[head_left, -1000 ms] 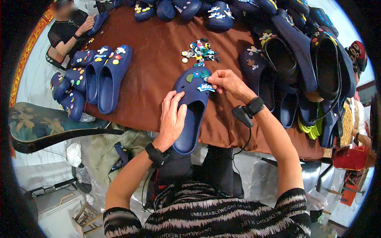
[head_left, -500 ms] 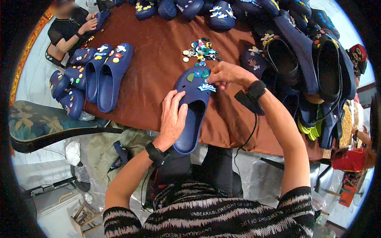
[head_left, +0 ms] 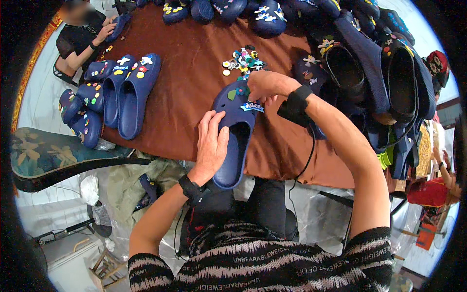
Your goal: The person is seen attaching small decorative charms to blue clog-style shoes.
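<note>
A navy clog (head_left: 226,173) lies at the table's front edge with its toe pointing away from me. My left hand (head_left: 211,146) grips its left side, fingers over the upper and thumb by the foot opening. On the toe sit a green leaf charm (head_left: 231,95), a teal flower charm and a blue-and-white lettered charm (head_left: 252,106). Curled over the right part of the toe is my right hand (head_left: 267,87), its fingers closed just above the lettered charm. Whatever lies between those fingertips is hidden. Just beyond the toe is a pile of small colourful charms (head_left: 243,61).
A brown cloth (head_left: 189,73) covers the table. Decorated navy clogs (head_left: 129,97) stand at the left, and more clogs (head_left: 345,68) are heaped at the right and far edge. A padded seat (head_left: 58,153) is at left. Another person (head_left: 80,44) handles a clog at far left.
My right hand has shifted slightly left and its wrist has turned, so the fingers now cover more of the toe charms. My left hand and the clog stay in place.
</note>
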Demonstrator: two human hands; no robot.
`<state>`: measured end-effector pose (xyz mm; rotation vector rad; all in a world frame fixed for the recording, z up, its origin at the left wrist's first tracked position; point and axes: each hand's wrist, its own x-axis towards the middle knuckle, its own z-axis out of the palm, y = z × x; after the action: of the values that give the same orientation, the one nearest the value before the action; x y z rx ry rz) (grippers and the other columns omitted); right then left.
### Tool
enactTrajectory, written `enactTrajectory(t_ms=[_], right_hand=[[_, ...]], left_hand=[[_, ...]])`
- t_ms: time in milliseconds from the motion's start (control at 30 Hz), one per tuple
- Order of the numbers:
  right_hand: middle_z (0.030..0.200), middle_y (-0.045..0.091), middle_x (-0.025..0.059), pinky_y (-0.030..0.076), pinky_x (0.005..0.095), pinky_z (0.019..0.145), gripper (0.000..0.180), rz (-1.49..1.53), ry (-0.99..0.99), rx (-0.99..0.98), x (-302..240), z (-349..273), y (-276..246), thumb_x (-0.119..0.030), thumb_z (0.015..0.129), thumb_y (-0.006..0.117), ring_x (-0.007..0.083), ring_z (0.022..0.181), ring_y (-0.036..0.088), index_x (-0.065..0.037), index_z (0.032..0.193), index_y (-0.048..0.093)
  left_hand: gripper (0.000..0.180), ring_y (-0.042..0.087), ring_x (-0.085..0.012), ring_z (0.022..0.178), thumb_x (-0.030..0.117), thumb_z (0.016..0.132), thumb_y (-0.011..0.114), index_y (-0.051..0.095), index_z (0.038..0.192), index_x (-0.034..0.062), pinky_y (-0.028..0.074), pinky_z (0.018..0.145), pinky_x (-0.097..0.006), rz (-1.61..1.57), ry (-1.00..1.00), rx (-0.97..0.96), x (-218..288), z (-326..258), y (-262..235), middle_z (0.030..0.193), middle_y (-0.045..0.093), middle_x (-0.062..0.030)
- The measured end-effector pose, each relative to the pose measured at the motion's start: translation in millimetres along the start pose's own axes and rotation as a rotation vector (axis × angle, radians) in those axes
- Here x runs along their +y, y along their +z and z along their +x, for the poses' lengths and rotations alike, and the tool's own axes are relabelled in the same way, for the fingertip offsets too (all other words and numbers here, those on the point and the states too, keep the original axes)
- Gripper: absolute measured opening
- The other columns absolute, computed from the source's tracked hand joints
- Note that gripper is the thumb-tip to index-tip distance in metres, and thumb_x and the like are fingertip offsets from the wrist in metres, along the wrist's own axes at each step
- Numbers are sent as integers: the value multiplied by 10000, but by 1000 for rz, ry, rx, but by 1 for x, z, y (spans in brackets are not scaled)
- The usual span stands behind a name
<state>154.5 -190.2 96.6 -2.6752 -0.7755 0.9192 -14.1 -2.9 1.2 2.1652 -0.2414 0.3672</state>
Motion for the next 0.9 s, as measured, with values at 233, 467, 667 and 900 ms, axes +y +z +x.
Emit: enactTrajectory(t_ms=[233, 467, 667, 900], right_hand=[[693, 662, 63, 544, 278, 525, 311, 589, -130, 104, 48, -9, 30, -318, 918, 694, 169, 589, 674, -14, 862, 664], [758, 666, 69, 550, 289, 530, 247, 764, 153, 271, 103, -14, 67, -251, 963, 651, 160, 602, 675, -7, 926, 654], [837, 710, 172, 576, 382, 624, 193, 621, 134, 773, 118, 27, 58, -155, 910, 665, 274, 683, 718, 23, 985, 663], [1052, 709, 188, 520, 504, 864, 293, 208, 199, 824, 106, 53, 52, -260, 856, 727, 391, 1020, 664, -79, 1083, 684]], left_hand=[[374, 422, -397, 1297, 203, 994, 511, 537, 1322, 27, 350, 1102, -465, 8, 8, 1, 1, -1, 0, 1388, 439, -220], [376, 421, -382, 1316, 208, 998, 513, 535, 1329, 31, 334, 1119, -453, -5, 7, -6, -1, -3, -1, 1395, 443, -210], [380, 426, -393, 1291, 218, 994, 524, 540, 1319, 23, 348, 1101, -466, -6, 20, -5, 3, -1, -1, 1384, 446, -219], [388, 418, -395, 1299, 225, 992, 540, 537, 1324, 24, 343, 1109, -461, -16, 1, -3, -1, -3, -2, 1393, 440, -217]])
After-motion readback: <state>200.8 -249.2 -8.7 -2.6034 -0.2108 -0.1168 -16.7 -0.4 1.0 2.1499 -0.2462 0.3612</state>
